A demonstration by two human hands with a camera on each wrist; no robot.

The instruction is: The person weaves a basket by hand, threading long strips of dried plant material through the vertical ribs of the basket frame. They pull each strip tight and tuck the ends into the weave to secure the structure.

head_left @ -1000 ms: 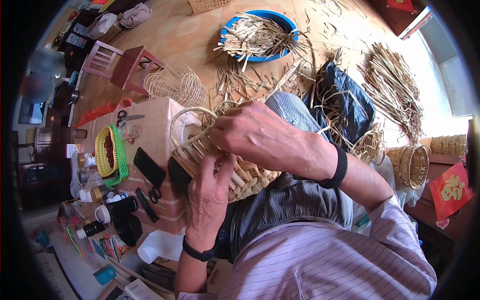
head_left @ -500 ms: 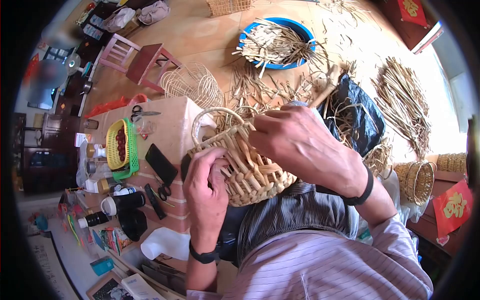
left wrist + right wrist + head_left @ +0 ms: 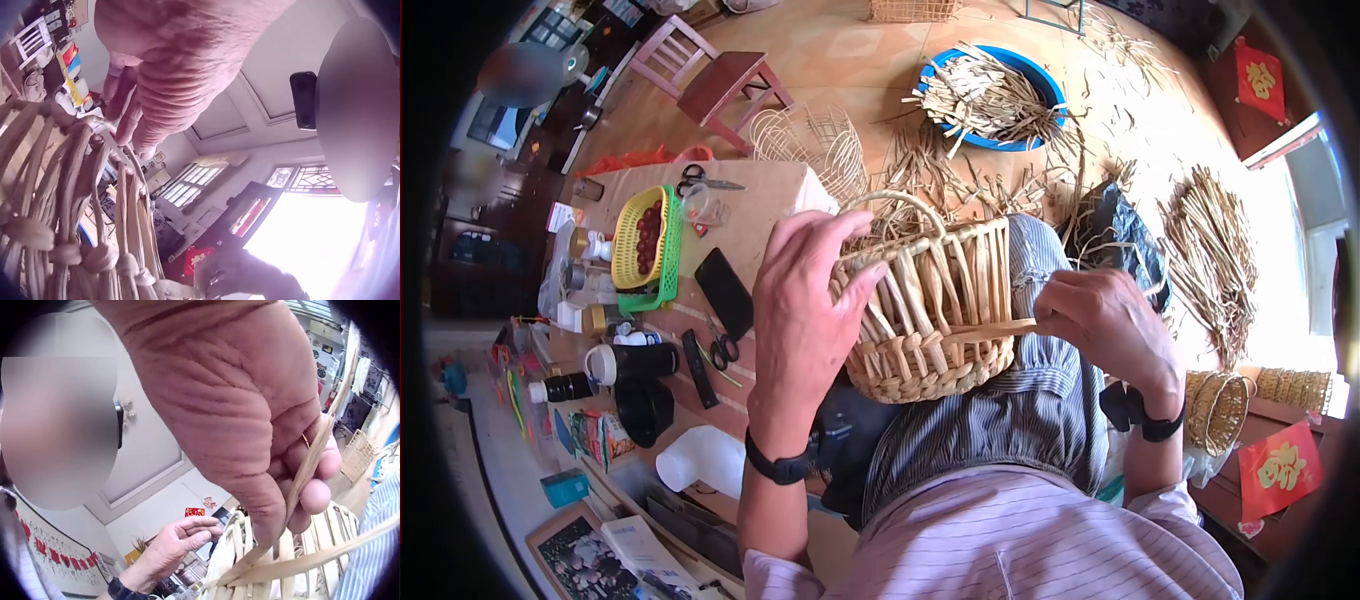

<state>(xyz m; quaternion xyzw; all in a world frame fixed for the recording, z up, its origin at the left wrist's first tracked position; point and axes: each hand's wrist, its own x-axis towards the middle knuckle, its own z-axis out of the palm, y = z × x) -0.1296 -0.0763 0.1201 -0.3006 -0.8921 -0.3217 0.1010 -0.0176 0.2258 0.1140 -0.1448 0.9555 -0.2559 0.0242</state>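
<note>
A partly woven straw basket (image 3: 925, 290) with an arched handle rests on the person's lap, its uprights spread above a braided lower band. The left hand (image 3: 805, 300) grips its rim at the left side, thumb and fingers on either side of the edge, as the left wrist view also shows at the rim strands (image 3: 94, 140). To the right of the basket, the right hand (image 3: 1110, 325) pinches a flat straw strand (image 3: 990, 328) that runs straight out from the weave. In the right wrist view this strand (image 3: 312, 453) passes between thumb and curled fingers.
At left, a table (image 3: 775, 190) holds scissors (image 3: 710, 180), a phone (image 3: 723, 292) and a yellow basket (image 3: 625, 225) of dark red fruit. A blue basin (image 3: 1050, 85) of straw stands ahead on the floor. Straw bundles (image 3: 1215, 260) and a black bag (image 3: 1135, 235) lie at right.
The right hand has moved from above the basket rim out to the right and lower, drawing the strand along. The left hand has shifted up to the rim; more of the basket's side shows.
</note>
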